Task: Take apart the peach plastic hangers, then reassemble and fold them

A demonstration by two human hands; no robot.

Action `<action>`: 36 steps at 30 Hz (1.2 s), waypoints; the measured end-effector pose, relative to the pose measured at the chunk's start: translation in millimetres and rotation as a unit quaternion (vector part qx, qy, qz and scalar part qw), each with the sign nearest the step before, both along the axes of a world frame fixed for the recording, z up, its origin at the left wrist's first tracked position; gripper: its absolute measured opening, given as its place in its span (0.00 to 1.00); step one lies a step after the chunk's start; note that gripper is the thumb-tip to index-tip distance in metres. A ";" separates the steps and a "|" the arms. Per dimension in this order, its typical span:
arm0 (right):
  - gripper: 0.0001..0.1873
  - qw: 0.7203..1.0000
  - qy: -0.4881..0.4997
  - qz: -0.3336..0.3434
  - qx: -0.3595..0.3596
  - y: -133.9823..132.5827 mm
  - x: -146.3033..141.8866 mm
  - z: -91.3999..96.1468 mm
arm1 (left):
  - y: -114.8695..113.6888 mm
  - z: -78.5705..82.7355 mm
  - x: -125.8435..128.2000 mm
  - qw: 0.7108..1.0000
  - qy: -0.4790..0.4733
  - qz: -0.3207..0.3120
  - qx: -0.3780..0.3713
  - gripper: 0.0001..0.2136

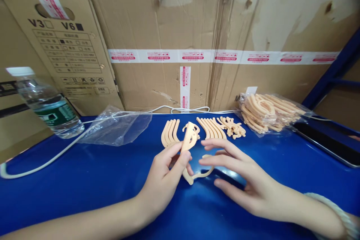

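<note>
Head view: left fingers pinch the piece; right fingers stand apart, apparently empty. Piece is likely light, stiff; hold by its broad faces.

On our counter, we have loose pieces between the bottle and the phone. Cardboard stands behind them.

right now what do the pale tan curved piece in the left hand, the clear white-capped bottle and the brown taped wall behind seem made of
Pale tan curved piece in the left hand: wood or plastic, smooth, fairly matt; even colour, no clear grain.
Clear white-capped bottle: probably plastic, glossy; see-through, with highlights.
Brown taped wall: matt cardboard, by its creases and torn paper surface.
</note>
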State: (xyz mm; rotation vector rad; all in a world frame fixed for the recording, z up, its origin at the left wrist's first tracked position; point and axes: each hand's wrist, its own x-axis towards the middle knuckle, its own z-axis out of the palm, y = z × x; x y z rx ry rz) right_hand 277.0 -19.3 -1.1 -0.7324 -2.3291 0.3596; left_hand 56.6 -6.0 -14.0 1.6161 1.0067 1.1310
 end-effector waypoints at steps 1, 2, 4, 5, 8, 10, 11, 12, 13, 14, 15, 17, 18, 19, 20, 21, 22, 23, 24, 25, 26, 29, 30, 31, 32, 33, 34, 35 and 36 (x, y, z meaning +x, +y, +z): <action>0.22 1.000 0.013 0.001 -0.019 -0.5 0.7 0.5 | -0.4 -0.4 -0.5 1.000 0.020 0.000 0.022 0.11; 0.24 0.999 0.021 0.005 -0.038 -0.8 1.5 1.1 | -0.8 -0.6 -1.0 0.998 0.039 0.000 0.044 0.11; 0.25 0.997 0.033 0.009 -0.076 -0.6 3.4 2.2 | -1.8 -0.3 -1.5 0.994 0.070 0.002 0.078 0.13; 0.25 0.995 0.044 0.008 -0.094 -0.3 4.3 2.6 | -2.3 0.2 -1.5 0.993 0.079 0.001 0.088 0.14; 0.24 0.987 0.075 0.009 -0.142 1.1 5.8 3.3 | -4.2 3.1 -0.6 0.991 0.090 -0.012 0.095 0.16; 0.21 0.982 0.089 0.019 -0.164 2.4 6.0 3.5 | -5.0 4.9 0.1 0.991 0.093 -0.019 0.095 0.16; 0.20 0.980 0.095 0.023 -0.173 3.1 6.0 3.5 | -5.1 5.4 0.4 0.991 0.094 -0.022 0.096 0.15; 0.19 0.978 0.103 0.024 -0.180 3.9 6.0 3.4 | -4.9 5.5 0.5 0.990 0.096 -0.024 0.097 0.14; 0.18 0.976 0.112 0.022 -0.186 4.6 6.1 3.2 | -4.6 5.2 0.6 0.990 0.096 -0.025 0.098 0.13; 0.17 0.974 0.124 0.019 -0.191 5.4 6.2 2.8 | -4.2 4.6 0.6 0.990 0.097 -0.025 0.097 0.12; 0.16 0.971 0.137 0.013 -0.194 6.1 6.3 2.4 | -3.8 3.6 0.5 0.991 0.097 -0.023 0.095 0.11; 0.16 0.966 0.164 0.003 -0.200 7.1 6.3 1.9 | -3.2 1.3 0.2 0.992 0.092 -0.014 0.085 0.11; 0.15 0.961 0.180 0.000 -0.208 7.4 6.2 2.1 | -3.1 0.2 0.0 0.993 0.088 -0.008 0.079 0.10; 0.15 0.955 0.197 -0.002 -0.220 7.5 5.9 2.4 | -3.1 -0.8 -0.3 0.994 0.083 -0.004 0.074 0.10; 0.14 0.947 0.216 -0.002 -0.238 7.6 5.5 3.0 | -3.3 -1.6 -0.5 0.995 0.078 -0.001 0.068 0.10; 0.14 0.936 0.238 -0.003 -0.260 7.7 5.1 3.6 | -3.4 -2.3 -0.8 0.995 0.072 0.001 0.066 0.10; 0.13 0.923 0.260 -0.004 -0.285 7.8 4.6 4.2 | -3.4 -2.8 -1.0 0.995 0.069 0.003 0.066 0.11; 0.12 0.908 0.281 -0.007 -0.310 7.9 4.1 4.5 | -3.2 -3.2 -1.1 0.995 0.068 0.005 0.067 0.12; 0.12 0.896 0.296 -0.012 -0.331 8.2 3.6 4.6 | -2.6 -3.7 -1.2 0.995 0.068 0.008 0.069 0.12; 0.11 0.886 0.305 -0.021 -0.349 8.7 3.1 4.3 | -1.8 -4.2 -1.3 0.995 0.071 0.010 0.072 0.13; 0.12 0.879 0.310 -0.034 -0.361 9.4 2.5 3.5 | -0.7 -4.9 -1.4 0.994 0.076 0.010 0.075 0.13; 0.18 0.867 0.304 -0.073 -0.389 12.5 0.7 -0.8 | 3.8 -8.0 -2.2 0.992 0.101 0.001 0.081 0.13; 0.20 0.863 0.296 -0.077 -0.403 13.6 0.2 -2.8 | 5.3 -9.2 -2.7 0.989 0.116 0.001 0.090 0.13; 0.21 0.858 0.285 -0.075 -0.421 14.6 -0.2 -4.7 | 6.8 -10.3 -3.3 0.985 0.136 0.003 0.105 0.13; 0.22 0.854 0.272 -0.068 -0.439 15.3 -0.5 -6.6 | 7.9 -11.3 -4.1 0.979 0.159 0.006 0.129 0.12; 0.22 0.850 0.257 -0.058 -0.456 15.7 -0.8 -8.3 | 8.7 -12.1 -4.9 0.970 0.187 0.007 0.158 0.12; 0.22 0.846 0.241 -0.048 -0.472 15.8 -0.9 -9.7 | 9.1 -12.6 -5.8 0.957 0.217 0.003 0.194 0.12; 0.22 0.843 0.226 -0.039 -0.487 15.4 -1.0 -10.8 | 9.1 -13.0 -6.6 0.940 0.250 -0.004 0.233 0.12; 0.22 0.839 0.212 -0.031 -0.500 14.8 -1.1 -11.6 | 8.8 -13.2 -7.3 0.920 0.283 -0.012 0.273 0.12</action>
